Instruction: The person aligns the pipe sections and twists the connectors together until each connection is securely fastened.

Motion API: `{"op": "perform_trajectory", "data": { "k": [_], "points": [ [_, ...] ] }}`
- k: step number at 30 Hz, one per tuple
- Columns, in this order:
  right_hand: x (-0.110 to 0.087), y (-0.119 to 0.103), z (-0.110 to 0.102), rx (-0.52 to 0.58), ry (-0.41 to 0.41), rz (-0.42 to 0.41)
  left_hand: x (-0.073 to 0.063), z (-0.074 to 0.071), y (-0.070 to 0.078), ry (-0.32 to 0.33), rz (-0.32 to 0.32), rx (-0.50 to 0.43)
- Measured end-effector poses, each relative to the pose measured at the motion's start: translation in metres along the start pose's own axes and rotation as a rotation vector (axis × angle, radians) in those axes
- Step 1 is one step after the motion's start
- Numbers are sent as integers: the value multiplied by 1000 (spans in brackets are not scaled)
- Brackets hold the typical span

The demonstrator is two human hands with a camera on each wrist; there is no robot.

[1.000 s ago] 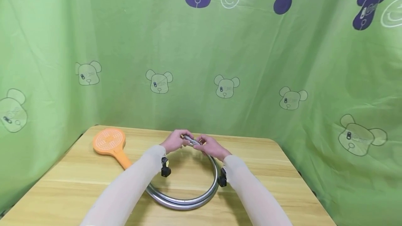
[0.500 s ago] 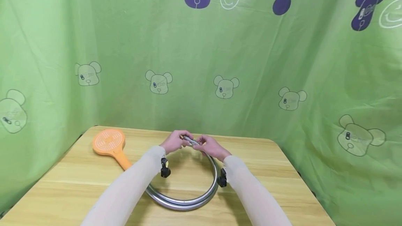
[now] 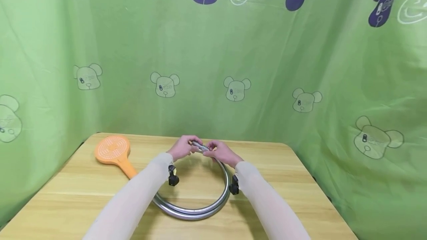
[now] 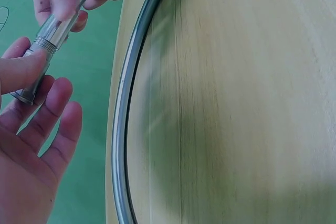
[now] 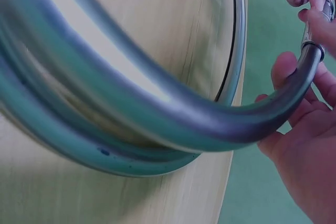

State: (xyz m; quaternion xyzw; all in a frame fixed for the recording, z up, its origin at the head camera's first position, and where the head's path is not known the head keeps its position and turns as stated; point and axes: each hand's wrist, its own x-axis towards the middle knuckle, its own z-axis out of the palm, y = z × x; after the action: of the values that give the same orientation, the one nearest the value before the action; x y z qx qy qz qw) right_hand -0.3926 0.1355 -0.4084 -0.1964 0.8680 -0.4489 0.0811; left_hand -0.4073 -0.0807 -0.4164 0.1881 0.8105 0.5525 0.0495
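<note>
A silver metal shower hose (image 3: 191, 216) lies coiled on the table, its upper end lifted. Near the table's far edge my right hand (image 3: 223, 153) grips that end by its metal connector (image 4: 55, 27). Opposite it, my left hand (image 3: 181, 147) pinches a short metal fitting (image 4: 35, 85) between thumb and fingers. Connector and fitting are in line, and a ring of screw thread shows between them in the left wrist view. Fingers hide parts of both. An orange shower head (image 3: 112, 149) lies face up at the left, its handle end hidden behind my left forearm.
The wooden table (image 3: 283, 195) is bounded by a green patterned curtain (image 3: 197, 47) behind and at both sides. Black wrist cameras (image 3: 173, 176) hang under both wrists, close to the hose coil.
The head view has shifted slightly, so the whole scene sits a little further left and up. Both hands keep their grips; the right-hand fingers have shifted slightly on the connector.
</note>
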Motion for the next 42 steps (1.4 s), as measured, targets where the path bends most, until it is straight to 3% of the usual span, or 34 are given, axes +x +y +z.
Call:
{"op": "perform_trajectory", "data": {
  "k": [10, 17, 23, 32, 42],
  "points": [
    [3, -3, -4, -64, -24, 15, -2, -3, 4, 17, -1, -8],
    [5, -1, -1, 0, -5, 2, -2, -2, 5, 15, -10, -2],
    [3, 2, -2, -56, -25, -11, 0, 1, 1, 25, -12, -4],
    [1, 5, 3, -11, 22, 40, -1, 6, -3, 40, -5, -7],
    [1, 4, 2, -42, -20, -10, 0, 4, -4, 37, -2, -11]
  ]
}}
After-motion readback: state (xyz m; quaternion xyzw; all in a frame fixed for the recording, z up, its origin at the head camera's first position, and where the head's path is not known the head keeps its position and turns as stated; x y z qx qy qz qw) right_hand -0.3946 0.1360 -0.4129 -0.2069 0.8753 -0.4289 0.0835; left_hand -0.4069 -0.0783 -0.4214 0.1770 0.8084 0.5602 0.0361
